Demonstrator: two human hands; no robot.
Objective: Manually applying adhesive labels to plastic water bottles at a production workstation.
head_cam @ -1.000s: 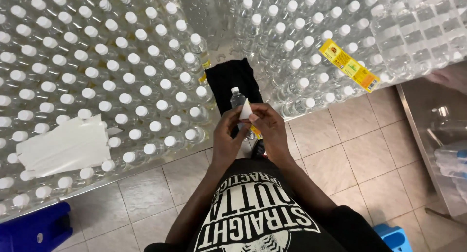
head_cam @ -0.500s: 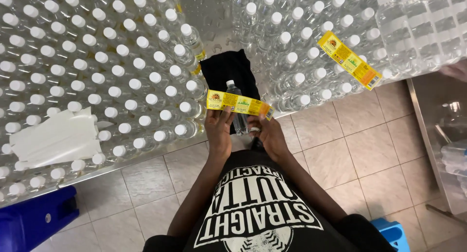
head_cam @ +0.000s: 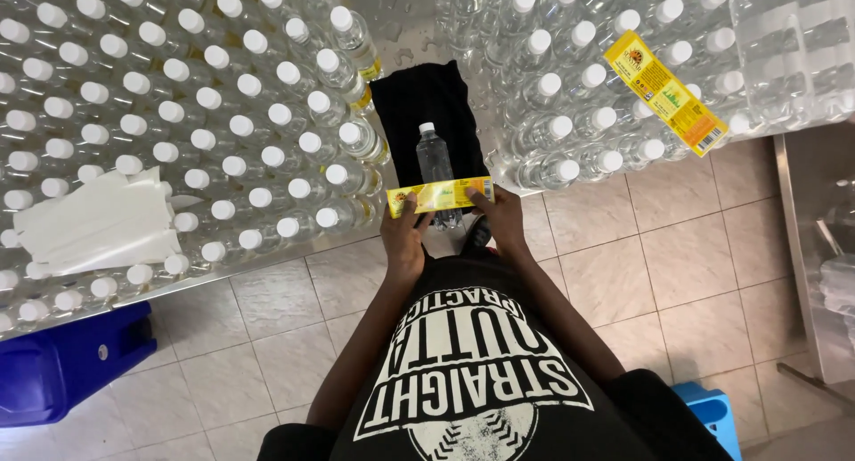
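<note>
A clear bottle point(head_cam: 436, 171) with a white cap lies on a black cloth point(head_cam: 426, 114). Across the bottle's lower part stretches a yellow label point(head_cam: 441, 195), pinched at its left end by the left hand point(head_cam: 403, 238) and at its right end by the right hand point(head_cam: 501, 225). Capped bottles point(head_cam: 223, 114) crowd both sides of the cloth; another yellow label point(head_cam: 665, 91) rests on those to its right.
</note>
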